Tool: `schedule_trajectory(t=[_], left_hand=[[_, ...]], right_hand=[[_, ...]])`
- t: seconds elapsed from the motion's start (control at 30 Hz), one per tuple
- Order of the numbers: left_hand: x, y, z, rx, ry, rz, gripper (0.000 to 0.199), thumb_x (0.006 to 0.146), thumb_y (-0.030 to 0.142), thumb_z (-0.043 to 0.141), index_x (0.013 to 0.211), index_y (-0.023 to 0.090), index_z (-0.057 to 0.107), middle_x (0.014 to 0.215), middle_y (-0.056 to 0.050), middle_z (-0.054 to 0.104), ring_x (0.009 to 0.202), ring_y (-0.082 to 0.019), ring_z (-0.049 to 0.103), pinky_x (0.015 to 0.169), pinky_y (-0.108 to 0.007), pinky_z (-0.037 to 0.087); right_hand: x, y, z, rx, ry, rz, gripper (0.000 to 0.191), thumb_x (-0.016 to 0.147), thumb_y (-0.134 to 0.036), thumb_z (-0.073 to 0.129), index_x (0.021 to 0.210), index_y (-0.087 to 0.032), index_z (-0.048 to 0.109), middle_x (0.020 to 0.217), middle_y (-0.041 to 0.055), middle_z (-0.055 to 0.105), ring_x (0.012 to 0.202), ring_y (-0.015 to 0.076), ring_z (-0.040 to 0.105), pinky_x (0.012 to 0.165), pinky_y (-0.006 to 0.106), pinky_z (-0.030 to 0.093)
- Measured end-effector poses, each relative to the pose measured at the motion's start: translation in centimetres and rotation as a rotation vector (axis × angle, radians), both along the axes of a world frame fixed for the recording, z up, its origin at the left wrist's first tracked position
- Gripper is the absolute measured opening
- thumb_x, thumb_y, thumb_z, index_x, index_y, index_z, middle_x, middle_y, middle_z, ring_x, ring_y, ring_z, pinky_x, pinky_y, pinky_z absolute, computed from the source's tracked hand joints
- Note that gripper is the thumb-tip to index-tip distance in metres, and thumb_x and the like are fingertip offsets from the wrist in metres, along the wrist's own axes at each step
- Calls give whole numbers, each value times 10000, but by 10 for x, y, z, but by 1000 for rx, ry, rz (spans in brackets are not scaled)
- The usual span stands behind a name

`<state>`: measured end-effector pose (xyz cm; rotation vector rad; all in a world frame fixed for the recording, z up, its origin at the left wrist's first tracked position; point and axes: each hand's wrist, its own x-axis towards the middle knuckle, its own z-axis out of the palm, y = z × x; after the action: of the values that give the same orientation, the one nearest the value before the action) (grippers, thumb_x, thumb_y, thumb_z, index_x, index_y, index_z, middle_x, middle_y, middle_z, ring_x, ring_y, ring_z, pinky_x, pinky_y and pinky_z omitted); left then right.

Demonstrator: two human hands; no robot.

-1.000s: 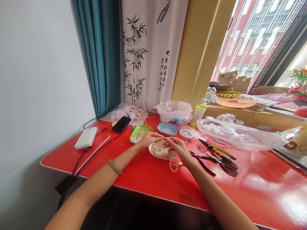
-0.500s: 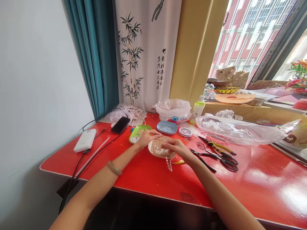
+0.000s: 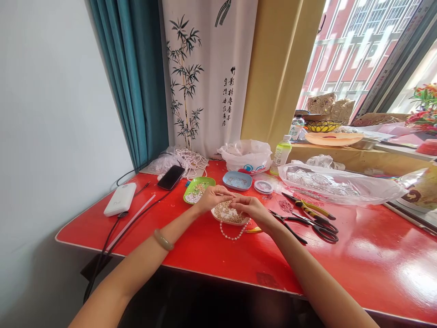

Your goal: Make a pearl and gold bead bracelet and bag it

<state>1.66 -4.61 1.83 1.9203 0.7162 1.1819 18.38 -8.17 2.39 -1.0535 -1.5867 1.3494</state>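
My left hand and my right hand meet fingertip to fingertip over a whitish dish of small gold beads. Thumb and forefinger are pinched together on each hand. A string of pearl-like beads hangs in a loop below them, past the near rim of the dish, its ends running up toward my fingers. Exactly where the thread is gripped is too small to make out. Beside my left hand stands a green dish holding white and gold beads.
Behind the hands are a blue dish, a round white reel and a plastic bag. Yellow-black pliers, black pliers and scissors lie to the right. A phone and white power bank lie left.
My hands have come together, the right rising slightly and moving left. The bead string, bunched under my right hand before, now hangs as a wide loop between both hands.
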Motion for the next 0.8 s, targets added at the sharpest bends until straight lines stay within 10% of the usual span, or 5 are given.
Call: schedule_trajectory(t=[0.8], left_hand=[[-15, 17, -16, 174, 656, 222, 75, 565, 187, 624, 578, 234, 681, 615, -38, 590, 827, -223, 428, 777, -316, 286]], right_hand=[[2, 6, -5, -109, 223, -121, 153, 646, -297, 620, 657, -162, 550, 626, 6, 626, 491, 61, 510, 458, 179, 370]])
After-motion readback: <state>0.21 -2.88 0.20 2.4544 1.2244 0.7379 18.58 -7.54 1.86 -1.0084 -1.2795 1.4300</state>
